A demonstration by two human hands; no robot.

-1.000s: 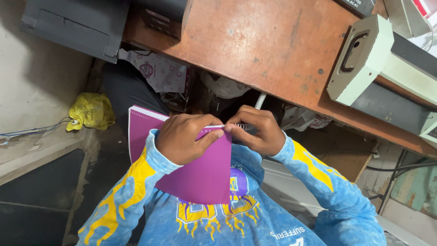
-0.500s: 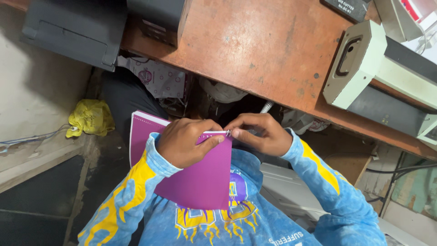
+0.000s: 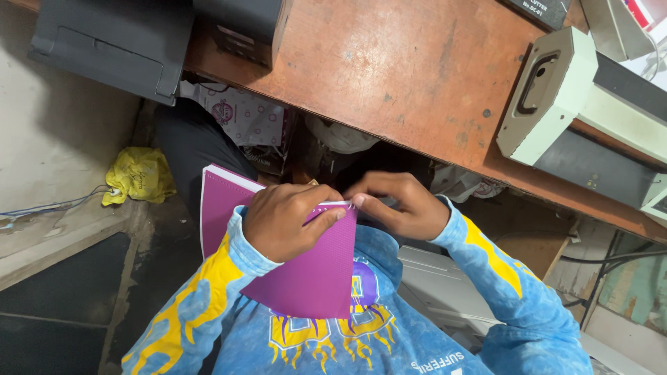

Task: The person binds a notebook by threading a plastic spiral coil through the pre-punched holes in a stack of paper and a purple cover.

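A purple-covered book [image 3: 306, 278] with white pages rests against my chest, below the edge of a brown wooden table [image 3: 403, 76]. My left hand [image 3: 288, 221] lies over its top edge, thumb and fingers pinched on the upper right corner. My right hand [image 3: 399, 205] meets it there, its fingertips closed on the same corner. Both arms wear blue sleeves with yellow flame shapes.
A beige machine with a black handle [image 3: 556, 94] sits on the table at right. A dark grey device [image 3: 111, 42] sits at top left. A yellow crumpled bag [image 3: 139, 177] and cables lie on the floor at left. Bags and clutter fill the space under the table.
The view has shifted slightly. Both hands stay pinched on the book's top corner, with my fingers drawn a little closer together.
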